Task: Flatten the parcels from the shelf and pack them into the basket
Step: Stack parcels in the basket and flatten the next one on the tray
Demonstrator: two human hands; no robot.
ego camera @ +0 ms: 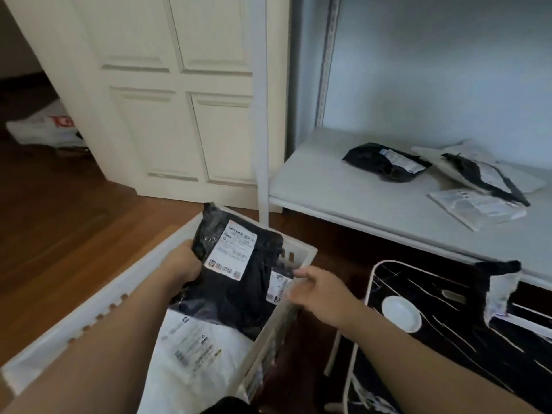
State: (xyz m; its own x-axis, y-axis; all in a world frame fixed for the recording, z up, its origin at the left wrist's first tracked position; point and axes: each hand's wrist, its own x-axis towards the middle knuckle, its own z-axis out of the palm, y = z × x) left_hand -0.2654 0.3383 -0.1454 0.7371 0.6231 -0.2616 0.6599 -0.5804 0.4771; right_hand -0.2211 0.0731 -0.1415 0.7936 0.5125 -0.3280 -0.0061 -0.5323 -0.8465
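Low in the frame, centre-left: white basket (298, 254) on the wood floor (59, 228), already holding parcels; black parcel (239, 282) with a white shipping label lies on top, its upper end tilted up over the basket's far rim; a white parcel (191, 348) lies under it, nearer the camera. Left hand (182, 262) grips the black parcel's left edge, fingers curled out of sight beneath it; right hand (319, 294) rests at the basket's right rim, fingers loosely bent, thumb forward, holding nothing that I can make out; a second small label shows just beside its fingertips.

Right half of the frame: pale shelf (343, 186) carries more parcels, well apart from the basket; a black one (376, 162) toward the middle, a black-and-white one (478, 174) lying across a white envelope, a clear-wrapped one (475, 210) nearest the front edge.

Lower right: black patterned board with a white frame (448, 324) on the floor, torn wrapper draped over its far edge. Upper left: cream panelled door (179, 100).
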